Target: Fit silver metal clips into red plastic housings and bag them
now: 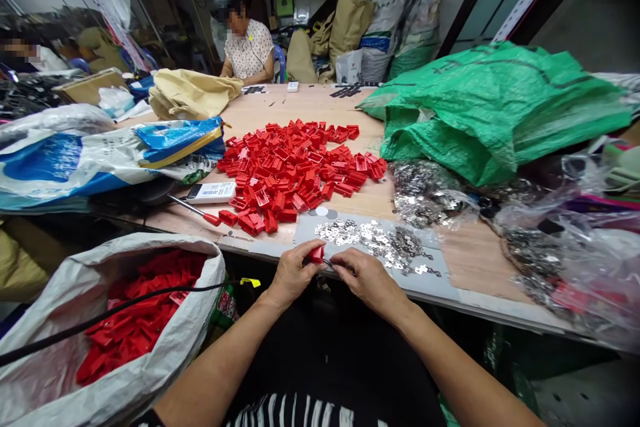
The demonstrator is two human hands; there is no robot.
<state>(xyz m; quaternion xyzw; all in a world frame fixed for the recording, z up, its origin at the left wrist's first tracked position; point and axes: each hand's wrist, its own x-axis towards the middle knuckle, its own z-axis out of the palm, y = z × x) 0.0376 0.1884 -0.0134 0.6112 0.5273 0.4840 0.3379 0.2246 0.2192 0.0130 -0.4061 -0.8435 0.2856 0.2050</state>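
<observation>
Close to the table's front edge, my left hand (295,272) is closed on a small red plastic housing (316,254), one of the kind heaped on the table. My right hand (361,275) pinches a small metal piece (329,262) against the housing's right side; its exact shape is mostly covered by my fingers. Just beyond my hands, flat silvery metal plates (373,240) lie spread on a grey sheet (440,278). Farther back is a big pile of red plastic housings (300,167).
A white sack (213,267) of red housings stands open at my left, a black cord crossing it. A red-handled tool (211,219) lies beside a white box (213,193). Green sacking (500,107) and bagged metal plates (425,193) occupy the right. A person (249,47) sits across the table.
</observation>
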